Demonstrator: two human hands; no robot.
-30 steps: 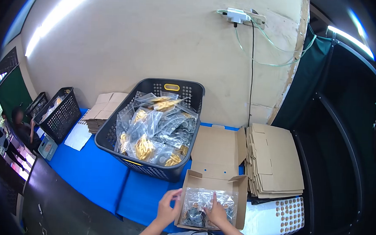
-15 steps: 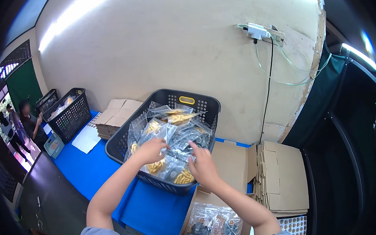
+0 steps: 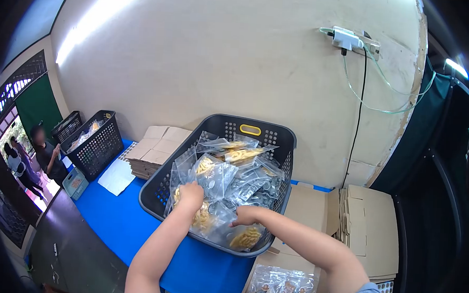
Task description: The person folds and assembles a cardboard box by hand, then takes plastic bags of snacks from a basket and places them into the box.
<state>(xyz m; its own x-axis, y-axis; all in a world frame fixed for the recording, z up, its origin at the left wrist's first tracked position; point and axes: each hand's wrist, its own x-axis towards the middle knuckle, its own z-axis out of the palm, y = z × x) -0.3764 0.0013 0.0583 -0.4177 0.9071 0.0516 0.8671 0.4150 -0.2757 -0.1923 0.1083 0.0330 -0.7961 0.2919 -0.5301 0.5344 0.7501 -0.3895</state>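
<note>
My left hand is closed over clear bags of yellow pieces in the near left part of the black basket; its fingertips are partly hidden. To its right, my right hand has its fingers bent on a clear bag near the basket's front. Bags with yellow pieces and with grey pieces fill the basket. In front of it on the right, an open cardboard box holds clear bags with small figures, partly behind my right arm.
Flat cardboard stacks stand at the right and left of the basket. Another black basket and a small crate are farther left on the blue cloth. A person stands beyond them.
Both hands have moved from the box to the basket and down onto its bags. The camera view has turned left, so the scene sits farther right.
</note>
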